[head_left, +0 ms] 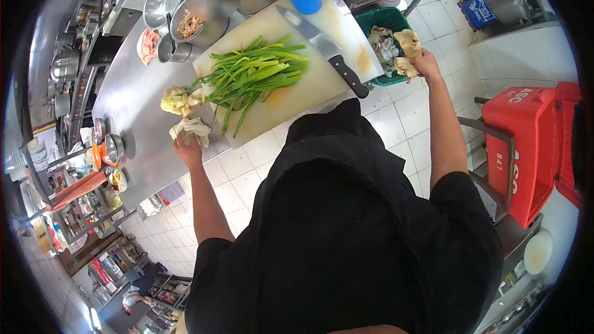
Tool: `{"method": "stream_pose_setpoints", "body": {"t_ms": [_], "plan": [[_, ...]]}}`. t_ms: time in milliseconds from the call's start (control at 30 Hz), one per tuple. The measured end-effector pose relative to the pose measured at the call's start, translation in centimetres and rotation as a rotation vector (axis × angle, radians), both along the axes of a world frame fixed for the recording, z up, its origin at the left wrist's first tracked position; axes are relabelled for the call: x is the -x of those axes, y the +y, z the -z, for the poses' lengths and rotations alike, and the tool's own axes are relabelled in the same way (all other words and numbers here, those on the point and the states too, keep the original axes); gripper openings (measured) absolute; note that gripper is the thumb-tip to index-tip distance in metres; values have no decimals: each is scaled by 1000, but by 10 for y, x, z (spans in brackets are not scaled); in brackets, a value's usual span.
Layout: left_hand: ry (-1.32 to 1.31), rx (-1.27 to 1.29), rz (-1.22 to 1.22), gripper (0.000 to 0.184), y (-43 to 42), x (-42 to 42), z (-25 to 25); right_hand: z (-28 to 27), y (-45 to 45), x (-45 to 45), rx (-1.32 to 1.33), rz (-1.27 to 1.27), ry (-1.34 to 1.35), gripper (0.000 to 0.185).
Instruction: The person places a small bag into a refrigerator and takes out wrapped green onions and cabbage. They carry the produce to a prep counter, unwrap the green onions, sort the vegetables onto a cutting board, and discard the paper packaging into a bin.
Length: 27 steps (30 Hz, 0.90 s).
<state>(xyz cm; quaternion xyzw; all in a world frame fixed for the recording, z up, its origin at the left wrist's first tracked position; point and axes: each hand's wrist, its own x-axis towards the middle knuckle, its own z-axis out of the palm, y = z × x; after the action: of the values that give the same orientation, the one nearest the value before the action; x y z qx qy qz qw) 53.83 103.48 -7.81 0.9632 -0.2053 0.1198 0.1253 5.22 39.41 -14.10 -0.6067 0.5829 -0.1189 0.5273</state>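
Note:
My left hand [189, 148] is closed on a pale crumpled cloth [190, 128] at the edge of the steel table. Just beyond it lies a yellowish leafy clump [176, 101]. My right hand [426, 64] grips crumpled brown paper [408, 44] over a green bin [401, 23] holding more crumpled waste. Between the hands, long green stalks [260, 71] are heaped on a whitish cutting board [328, 89]. A wide-bladed knife [325, 45] with a black handle lies across the board's right part, its handle reaching the near edge.
A blue tub [304, 1] of brown liquid stands behind the board. Metal bowls and pots [164, 1] and a pink cloth [148, 46] are at the back left. To the right is a red lidded box [520, 142]. Another person [133, 298] appears far off at lower left.

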Motion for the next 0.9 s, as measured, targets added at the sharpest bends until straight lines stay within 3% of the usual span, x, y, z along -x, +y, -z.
{"method": "stream_pose_setpoints", "body": {"t_ms": [33, 133, 167, 267, 400, 467, 533, 667, 833, 900], "plan": [[35, -53, -28, 59, 5, -2, 2, 2, 4, -4, -124, 19, -61, 57], [106, -46, -127, 58, -2, 4, -6, -11, 4, -15, 0, 135, 286, 85], [104, -51, -138, 58, -1, 1, -4, -32, 9, -19, 32, 125, 300, 85], [99, -56, -191, 57, 10, -11, 3, -47, 30, -13, 67, 150, -98, 76], [96, -69, -184, 54, 51, -42, 34, -95, 81, 0, 60, 100, -197, 70], [116, 15, -178, 48, 52, -42, 24, -110, 90, 17, 104, 123, -218, 66], [238, 285, -330, 43, 56, -42, 17, -114, 92, 34, 171, 151, -265, 63], [361, 941, -402, 33, 9, 30, -73, -151, 91, 36, 119, 155, -454, 55], [238, 1101, -128, 32, -56, 140, -162, -194, 112, -32, -203, -329, -863, 45], [245, 1155, -36, 33, -116, 187, -175, -198, 134, -59, -476, -559, -962, 56]]}}
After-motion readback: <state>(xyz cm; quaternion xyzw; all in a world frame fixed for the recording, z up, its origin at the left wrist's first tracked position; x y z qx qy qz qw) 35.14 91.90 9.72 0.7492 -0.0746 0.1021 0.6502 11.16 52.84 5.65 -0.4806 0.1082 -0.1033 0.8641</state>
